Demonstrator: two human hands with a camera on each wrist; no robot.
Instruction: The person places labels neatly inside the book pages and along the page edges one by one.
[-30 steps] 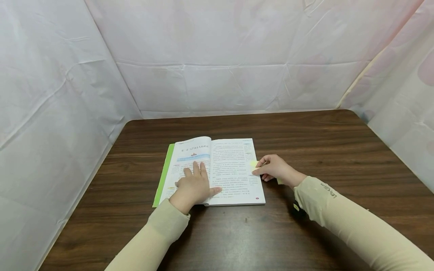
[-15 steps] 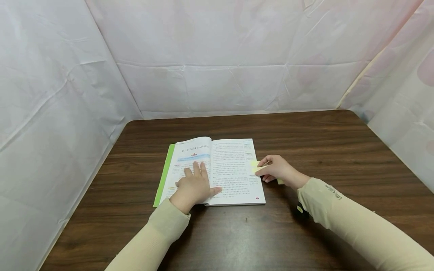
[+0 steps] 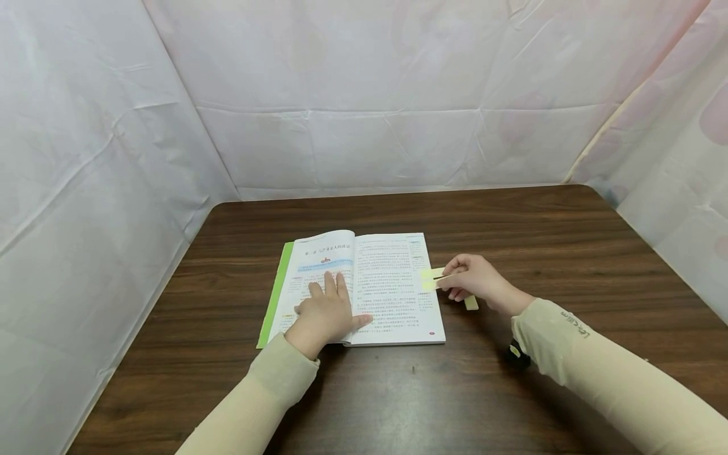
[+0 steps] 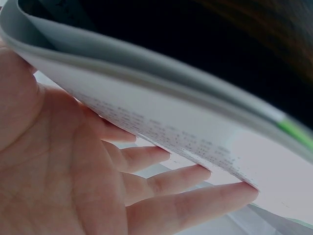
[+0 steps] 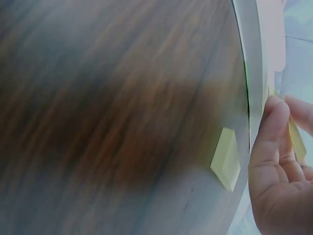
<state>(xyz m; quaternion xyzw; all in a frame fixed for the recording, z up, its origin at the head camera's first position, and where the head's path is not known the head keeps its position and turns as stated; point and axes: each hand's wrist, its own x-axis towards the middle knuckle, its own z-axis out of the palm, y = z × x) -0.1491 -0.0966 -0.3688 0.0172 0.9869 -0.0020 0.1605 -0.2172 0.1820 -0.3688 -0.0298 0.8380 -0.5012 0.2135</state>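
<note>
An open book [image 3: 392,259] with a green cover edge lies on the table. My left hand [image 3: 325,311] rests on its left page with fingers spread, the thumb reaching across the gutter; in the left wrist view its fingertips [image 4: 247,192] touch the printed page. My right hand [image 3: 474,280] is beside the right page's outer edge, pinching a pale yellow sticky note [image 3: 428,280] that overlaps the page margin. Two strips of yellow with a slit between them show at the fingertips. A yellow sticky note pad [image 5: 226,159] lies on the table below the right hand.
The dark wood table [image 3: 370,404] carries the book near its middle. White sheeting [image 3: 352,145] hangs behind the table and along both sides. A black band [image 3: 517,355] shows under the right cuff.
My right hand has drawn back slightly to the right, showing more of the yellow note on the page and of the pad on the table. My left hand has stayed in place.
</note>
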